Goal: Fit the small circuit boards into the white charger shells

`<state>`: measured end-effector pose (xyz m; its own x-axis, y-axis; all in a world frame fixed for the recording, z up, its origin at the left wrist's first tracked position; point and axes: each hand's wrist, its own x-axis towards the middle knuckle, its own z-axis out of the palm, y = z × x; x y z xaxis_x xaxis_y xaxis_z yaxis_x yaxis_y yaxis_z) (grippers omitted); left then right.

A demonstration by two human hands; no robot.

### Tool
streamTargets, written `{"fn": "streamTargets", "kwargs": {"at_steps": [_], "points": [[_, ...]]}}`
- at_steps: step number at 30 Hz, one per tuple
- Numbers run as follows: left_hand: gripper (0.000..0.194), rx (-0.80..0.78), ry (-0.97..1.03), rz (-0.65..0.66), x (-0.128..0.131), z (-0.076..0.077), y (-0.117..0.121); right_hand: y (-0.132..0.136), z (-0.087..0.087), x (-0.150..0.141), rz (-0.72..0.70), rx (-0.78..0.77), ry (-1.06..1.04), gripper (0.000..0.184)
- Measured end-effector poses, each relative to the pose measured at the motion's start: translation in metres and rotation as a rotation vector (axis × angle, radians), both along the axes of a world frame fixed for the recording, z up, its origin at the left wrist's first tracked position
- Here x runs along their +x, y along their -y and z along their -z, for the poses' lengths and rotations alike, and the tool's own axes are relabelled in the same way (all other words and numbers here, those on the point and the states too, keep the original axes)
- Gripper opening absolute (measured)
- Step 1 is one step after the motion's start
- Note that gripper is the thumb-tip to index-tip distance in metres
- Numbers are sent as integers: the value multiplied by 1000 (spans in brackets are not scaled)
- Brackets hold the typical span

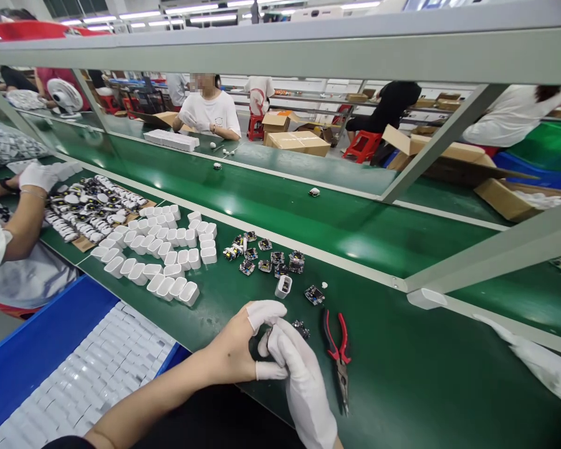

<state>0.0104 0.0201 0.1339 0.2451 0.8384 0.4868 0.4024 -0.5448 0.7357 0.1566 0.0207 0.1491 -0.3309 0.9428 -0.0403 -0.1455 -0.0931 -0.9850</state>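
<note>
Right hand: gloved, pinching a small part, mostly hidden!
Left hand: curved around it; whether gripping too, I can't tell.
Location: small part's there between the hands, above the green bench.

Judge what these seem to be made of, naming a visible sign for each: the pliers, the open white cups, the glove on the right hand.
Pliers: probably steel, from the grey sheen; red-and-black handles likely plastic or rubber.
White cups: likely moulded plastic; smooth, thin, uniform walls.
Glove: perhaps fabric; matt, creased.
</note>
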Motion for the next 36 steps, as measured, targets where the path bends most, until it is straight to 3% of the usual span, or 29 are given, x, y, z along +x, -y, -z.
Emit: {"fn": "streamTargets", "kwargs": {"at_steps": [3, 5, 7, 12, 15, 18, 24, 28, 30, 32, 36], "points": [[66, -116, 59, 133, -10, -6, 2, 0, -1, 6, -46, 48, 139, 30], [60, -129, 96, 145, -13, -8, 4, 1, -1, 9, -79, 94, 228, 28], [57, -122, 113, 155, -15, -9, 5, 1, 0, 12, -107, 167, 277, 41], [54, -144, 164, 153, -16, -7, 5, -1, -5, 16, -129, 282, 335, 35], [58, -105, 182, 171, -15, -5, 5, -4, -9, 13, -185, 221, 252, 23], [60, -69, 148, 162, -12, -1, 8, -4, -7, 11, -185, 86, 176, 29], [53, 91, 22, 81, -12, 20, 16, 7, 11, 7, -220, 12, 73, 34], [71, 226, -100, 25, -22, 38, 18, 19, 28, 5, -206, -51, 44, 37], [79, 135, -123, 14, -29, 42, 17, 20, 36, 8, -105, -112, 41, 45], [76, -12, -110, -19, -34, 44, 15, 17, 43, 15, -14, -169, 58, 47], [69, -219, -157, -115, -36, 47, 8, 6, 49, 29, -3, -124, 163, 53]]}}
